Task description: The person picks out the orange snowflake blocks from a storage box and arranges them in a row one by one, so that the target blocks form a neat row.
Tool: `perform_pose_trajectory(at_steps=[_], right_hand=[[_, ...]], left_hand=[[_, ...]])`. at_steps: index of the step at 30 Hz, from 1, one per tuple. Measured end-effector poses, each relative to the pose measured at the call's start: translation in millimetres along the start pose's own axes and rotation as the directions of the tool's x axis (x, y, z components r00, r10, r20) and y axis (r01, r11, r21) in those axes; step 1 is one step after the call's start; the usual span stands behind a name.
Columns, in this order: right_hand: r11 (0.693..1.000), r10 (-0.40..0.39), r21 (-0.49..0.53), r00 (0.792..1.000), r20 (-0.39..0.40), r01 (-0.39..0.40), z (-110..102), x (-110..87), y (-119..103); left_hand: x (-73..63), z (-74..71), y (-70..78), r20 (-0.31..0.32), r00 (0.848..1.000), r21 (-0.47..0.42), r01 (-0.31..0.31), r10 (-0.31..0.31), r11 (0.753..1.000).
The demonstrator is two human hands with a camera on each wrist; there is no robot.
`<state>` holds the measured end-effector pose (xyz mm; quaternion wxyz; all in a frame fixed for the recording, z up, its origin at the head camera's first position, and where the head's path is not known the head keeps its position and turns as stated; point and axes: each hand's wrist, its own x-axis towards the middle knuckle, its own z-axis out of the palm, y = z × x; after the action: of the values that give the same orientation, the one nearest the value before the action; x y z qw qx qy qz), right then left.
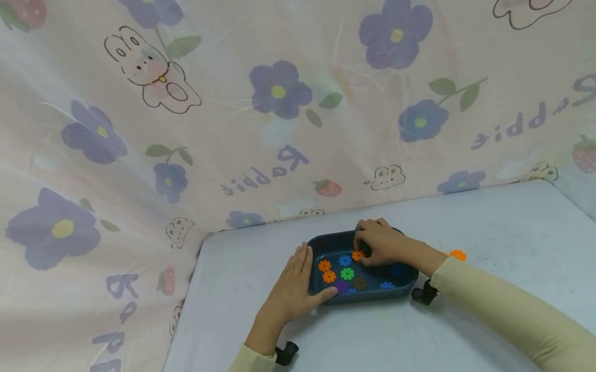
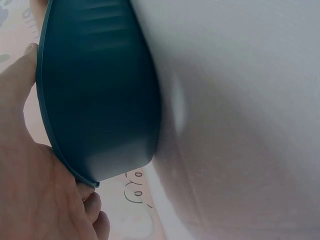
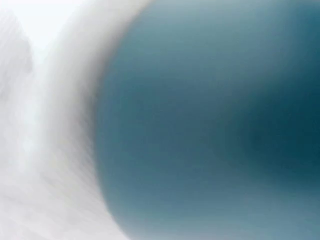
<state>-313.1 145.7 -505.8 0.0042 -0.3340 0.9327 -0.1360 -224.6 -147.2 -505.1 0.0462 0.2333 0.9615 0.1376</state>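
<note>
A dark teal plastic tray (image 1: 372,296) holds several small notched plastic discs. Among them are an orange disc (image 1: 328,277), a green disc (image 1: 348,273), a blue disc (image 1: 345,260), a purple disc (image 1: 342,286) and a brown disc (image 1: 360,283). My left hand (image 1: 294,287) rests on the tray's left end, fingers extended along the rim and thumb over the front edge. In the left wrist view, this hand lies against the tray rim (image 2: 44,105). Reaching in from the right, my right hand (image 1: 383,244) pinches an orange notched disc (image 1: 358,255) with curled fingers.
More orange discs (image 1: 457,255) lie on the white-covered table (image 1: 520,281) just right of the tray, partly behind the right forearm. A curtain (image 1: 337,141) printed with rabbits and flowers hangs behind the table. The tray's blurred wall (image 3: 190,125) fills most of the right wrist view.
</note>
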Motion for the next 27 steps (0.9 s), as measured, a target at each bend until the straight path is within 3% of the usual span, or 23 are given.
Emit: perform_pose_trajectory(at_steps=[6,17,27], right_hand=[[0.993,-0.022,0.113,0.999,-0.035,0.026,-6,-1.5,1],[0.993,-0.066,0.088,0.984,-0.165,0.081,-18,-9.2,-1],[0.991,-0.036,0.122,0.982,-0.186,0.06,-42,-27.5,-4]], left_hand=[[-0.4,0.3,0.7,0.005,1.0,0.007,0.0,0.0,1.0],[-0.7,-1.6,1.6,-0.002,1.0,0.002,0.003,-0.003,1.0],[-1.0,-1.7,2.0,-0.002,1.0,0.004,0.001,-0.001,1.0]])
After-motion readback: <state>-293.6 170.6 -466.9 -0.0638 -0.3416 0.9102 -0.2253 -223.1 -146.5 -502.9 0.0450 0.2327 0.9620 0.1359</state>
